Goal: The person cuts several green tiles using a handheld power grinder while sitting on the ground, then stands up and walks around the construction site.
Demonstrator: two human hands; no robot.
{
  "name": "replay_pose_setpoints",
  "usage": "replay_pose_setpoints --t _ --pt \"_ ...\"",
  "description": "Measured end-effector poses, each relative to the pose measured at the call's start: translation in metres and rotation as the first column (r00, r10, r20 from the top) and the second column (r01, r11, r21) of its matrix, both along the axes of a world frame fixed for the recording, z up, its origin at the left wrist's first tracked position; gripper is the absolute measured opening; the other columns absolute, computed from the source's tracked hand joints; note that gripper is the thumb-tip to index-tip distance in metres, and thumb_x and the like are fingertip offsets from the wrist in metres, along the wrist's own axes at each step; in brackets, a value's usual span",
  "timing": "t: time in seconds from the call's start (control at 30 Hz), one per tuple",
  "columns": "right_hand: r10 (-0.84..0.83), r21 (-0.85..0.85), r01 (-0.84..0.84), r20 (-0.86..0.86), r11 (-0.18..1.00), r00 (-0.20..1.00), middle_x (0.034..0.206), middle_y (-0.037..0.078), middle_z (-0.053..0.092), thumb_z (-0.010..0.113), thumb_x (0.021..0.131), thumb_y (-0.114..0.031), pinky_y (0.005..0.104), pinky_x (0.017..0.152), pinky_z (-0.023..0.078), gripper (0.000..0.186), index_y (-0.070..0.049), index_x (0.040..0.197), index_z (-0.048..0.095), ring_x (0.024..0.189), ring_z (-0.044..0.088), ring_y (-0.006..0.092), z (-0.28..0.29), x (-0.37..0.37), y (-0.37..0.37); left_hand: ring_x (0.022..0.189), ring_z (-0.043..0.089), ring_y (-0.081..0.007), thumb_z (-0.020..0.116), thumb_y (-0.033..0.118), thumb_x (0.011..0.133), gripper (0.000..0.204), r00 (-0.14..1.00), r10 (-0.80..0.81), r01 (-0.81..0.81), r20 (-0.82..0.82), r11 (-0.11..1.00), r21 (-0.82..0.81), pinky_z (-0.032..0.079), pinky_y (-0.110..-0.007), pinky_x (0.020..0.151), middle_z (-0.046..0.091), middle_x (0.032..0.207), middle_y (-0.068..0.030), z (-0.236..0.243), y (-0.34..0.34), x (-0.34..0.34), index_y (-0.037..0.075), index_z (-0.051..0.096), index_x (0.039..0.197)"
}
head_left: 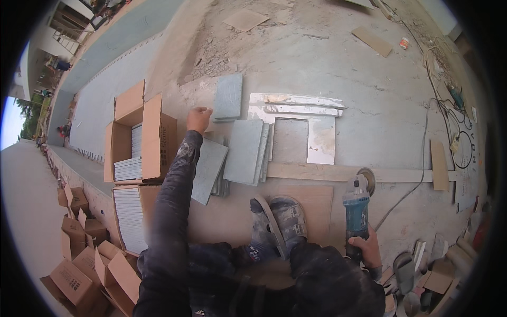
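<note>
My left hand [199,119] reaches forward with its fingers curled closed, just left of a grey-green stone tile [228,96] lying flat on the ground. Whatever the fingers hold, if anything, is too small to make out. Nearer to me lie a stack of tiles [243,150] and another leaning group of tiles [208,171]. At my right side, my right hand [367,247] grips the dark rear body of a teal angle grinder [357,210]. Its disc [368,181] points away from me, beside a long wooden board [327,172].
Left of my arm stand an open carton of tiles [152,137] and a second tile-filled carton [130,219]. Emptied cartons [76,280] pile up at lower left. A white panel frame [321,140] lies ahead. A power cable [424,158] and offcuts [404,267] are on the right.
</note>
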State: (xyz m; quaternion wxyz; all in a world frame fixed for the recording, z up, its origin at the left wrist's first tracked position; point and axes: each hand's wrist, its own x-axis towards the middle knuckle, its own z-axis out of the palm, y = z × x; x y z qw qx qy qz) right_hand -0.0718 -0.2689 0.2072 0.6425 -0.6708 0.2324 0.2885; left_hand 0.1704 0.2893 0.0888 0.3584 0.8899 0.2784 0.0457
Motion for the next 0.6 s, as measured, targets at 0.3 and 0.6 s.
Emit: replay_pose_setpoints --t 0.3,0.6 --pt "-0.017 0.058 0.016 0.02 0.998 1.0 0.083 0.004 0.057 0.068 0.066 -0.013 0.0256 0.065 0.047 0.044 0.0 0.105 0.052 0.07 0.056 0.0125 -0.005 0.0 0.003 0.116 0.042 -0.0388 0.076 0.048 0.064 0.092 0.964 -0.199 0.254 -0.174 0.88 0.402 0.038 -0.043 0.097 0.042 0.123 -0.0251 0.051 -0.07 -0.178 -0.002 0.038 0.131" --pt "-0.03 0.121 0.019 0.088 0.992 0.996 0.081 0.004 0.058 0.068 0.067 -0.015 0.0252 0.062 0.047 0.043 0.0 0.103 0.052 0.066 0.057 0.0127 -0.005 -0.002 0.012 0.107 0.047 -0.0367 0.076 0.039 0.064 0.082 0.985 -0.154 0.171 -0.073 0.884 0.435 0.041 -0.043 0.091 0.049 0.113 -0.0233 0.062 -0.066 -0.193 -0.001 0.041 0.127"
